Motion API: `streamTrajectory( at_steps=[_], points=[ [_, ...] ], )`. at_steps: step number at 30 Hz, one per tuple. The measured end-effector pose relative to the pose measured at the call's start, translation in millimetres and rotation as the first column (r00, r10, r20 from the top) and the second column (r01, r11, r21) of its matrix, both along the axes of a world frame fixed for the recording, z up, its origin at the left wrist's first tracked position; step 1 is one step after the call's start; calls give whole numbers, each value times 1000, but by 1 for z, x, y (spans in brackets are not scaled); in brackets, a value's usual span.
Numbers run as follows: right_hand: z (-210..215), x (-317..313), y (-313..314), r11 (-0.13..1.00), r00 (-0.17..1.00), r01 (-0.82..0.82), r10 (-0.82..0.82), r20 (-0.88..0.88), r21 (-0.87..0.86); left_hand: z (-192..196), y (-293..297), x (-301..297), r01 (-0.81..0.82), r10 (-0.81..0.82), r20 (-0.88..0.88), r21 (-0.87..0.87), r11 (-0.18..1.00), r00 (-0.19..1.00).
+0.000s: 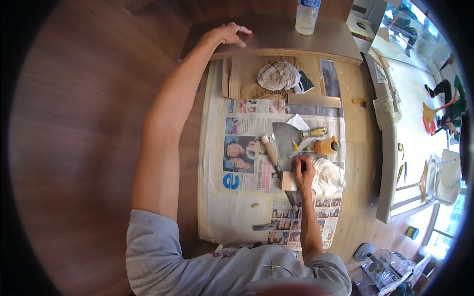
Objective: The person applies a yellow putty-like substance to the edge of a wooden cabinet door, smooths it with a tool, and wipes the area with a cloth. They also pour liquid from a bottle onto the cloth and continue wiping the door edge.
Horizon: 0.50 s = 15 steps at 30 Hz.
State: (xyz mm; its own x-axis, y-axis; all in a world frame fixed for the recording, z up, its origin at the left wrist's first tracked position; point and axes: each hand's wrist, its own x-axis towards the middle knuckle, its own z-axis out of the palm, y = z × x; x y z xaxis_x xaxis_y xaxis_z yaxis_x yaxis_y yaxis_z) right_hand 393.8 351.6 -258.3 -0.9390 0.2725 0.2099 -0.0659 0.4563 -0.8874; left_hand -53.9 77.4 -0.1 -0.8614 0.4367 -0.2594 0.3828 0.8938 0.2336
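Note:
My left hand (232,35) reaches far forward over a dark board (276,40) with a raw wood edge. Its fingers are apart and nothing shows in them. Closer in, my right hand (304,172) is closed with curled fingers over the newspaper (249,123); whatever it holds, if anything, is hidden. A small wooden block (288,181) lies right against it on the left, and a crumpled white cloth (328,176) on the right. Just beyond are a wide scraper (289,139) with a yellow handle, an orange bottle (326,146) and a wooden-handled tool (271,152).
A water bottle (307,19) stands on the dark board. Cardboard (242,79) holds another crumpled cloth (278,75) and a dark sanding-pad-like piece (304,83). A small blade-like tool (264,227) lies near me. On the right stands a white-topped table (410,182).

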Motion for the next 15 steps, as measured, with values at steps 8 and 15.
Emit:
streamTrajectory(
  at_steps=[8,15],
  points=[
    [-1,0,0,1000,999,2,-1,-32,18,1,-1,-2,-2,2,27,-5,1000,1000],
    [4,0,-1,1000,1000,-1,1,-17,5,-2,-1,-3,-17,15,-37,-47,999,999]
  ],
)
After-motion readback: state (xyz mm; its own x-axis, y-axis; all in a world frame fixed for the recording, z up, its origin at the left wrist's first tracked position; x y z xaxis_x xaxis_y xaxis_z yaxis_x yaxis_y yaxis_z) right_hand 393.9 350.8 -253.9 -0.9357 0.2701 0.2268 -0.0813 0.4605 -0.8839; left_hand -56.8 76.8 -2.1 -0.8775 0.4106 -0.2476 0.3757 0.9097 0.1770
